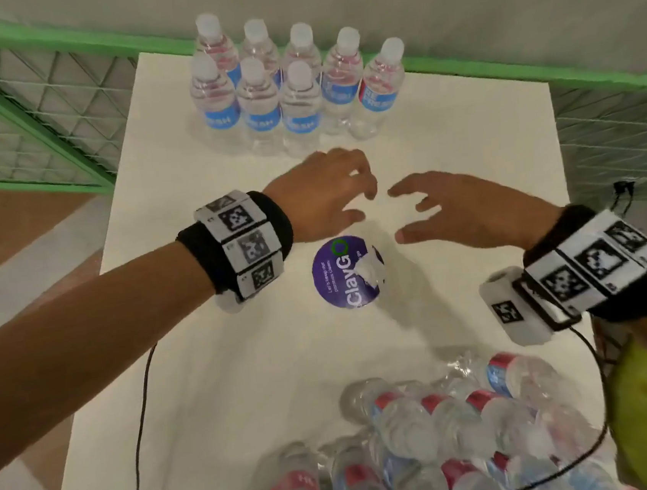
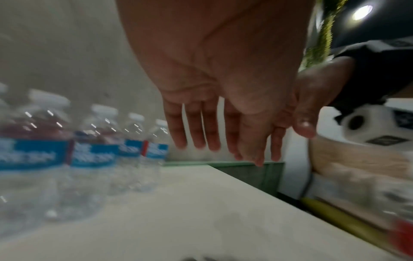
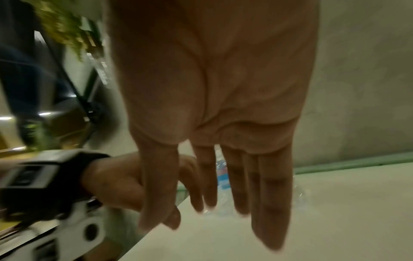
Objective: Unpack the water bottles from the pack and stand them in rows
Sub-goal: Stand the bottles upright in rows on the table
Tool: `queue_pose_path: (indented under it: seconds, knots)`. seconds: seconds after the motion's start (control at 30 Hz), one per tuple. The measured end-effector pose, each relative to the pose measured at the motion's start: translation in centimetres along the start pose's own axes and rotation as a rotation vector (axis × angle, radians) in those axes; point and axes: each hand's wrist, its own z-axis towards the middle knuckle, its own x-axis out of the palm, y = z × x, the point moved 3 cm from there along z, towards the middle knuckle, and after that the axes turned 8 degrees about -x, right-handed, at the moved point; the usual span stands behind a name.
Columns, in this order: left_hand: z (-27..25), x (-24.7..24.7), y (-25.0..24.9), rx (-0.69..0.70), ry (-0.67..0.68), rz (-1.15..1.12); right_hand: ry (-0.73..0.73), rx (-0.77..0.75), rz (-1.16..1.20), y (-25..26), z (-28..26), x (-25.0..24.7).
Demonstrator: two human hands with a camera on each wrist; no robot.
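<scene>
Clear plastic bottles [image 1: 445, 427] lying lower right are looking slick and crushable. I'm holding my left hand [image 1: 324, 192] and right hand [image 1: 470, 209] slack, gripping nothing, and planning to take each mid-body.

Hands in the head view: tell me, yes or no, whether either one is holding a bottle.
No. The left hand and right hand hover open and empty over the table, between the standing bottles and the pack.

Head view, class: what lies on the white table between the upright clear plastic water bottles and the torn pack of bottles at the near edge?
A round purple sticker on the white table, with both empty hands above it.
</scene>
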Motion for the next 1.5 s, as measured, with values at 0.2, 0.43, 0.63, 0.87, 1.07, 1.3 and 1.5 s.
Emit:
queue_pose_path:
  seconds: [0.2,0.43,0.63,0.87,1.07,1.3,1.5]
  knots:
    - [-10.6,7.6,-8.0,0.174,0.774,-0.044,0.551,-0.178,-0.140,2.3,-9.8,9.6]
    - [-17.8,11.6,-8.8,0.261,1.032,0.255,0.544,-0.245,-0.387,2.3,-12.1,13.5]
    - [-20.2,12.2,-9.1,0.274,1.047,0.195,0.435,-0.285,-0.407,2.9,-11.5,15.4]
    - [-19.0,9.5,-6.2,-0.026,0.870,-0.143,0.275,-0.154,-0.174,3.0,-9.3,13.0]
    - [-14.2,4.8,0.7,-0.310,0.506,-0.301,0.068,-0.104,-0.078,4.0,-4.7,9.3]
    - [-11.3,2.6,4.4,-0.461,0.261,-0.364,-0.110,-0.066,0.008,5.3,0.0,7.2]
    - [-10.7,2.0,6.6,-0.479,0.130,-0.366,-0.155,-0.043,0.042,5.2,2.1,6.4]
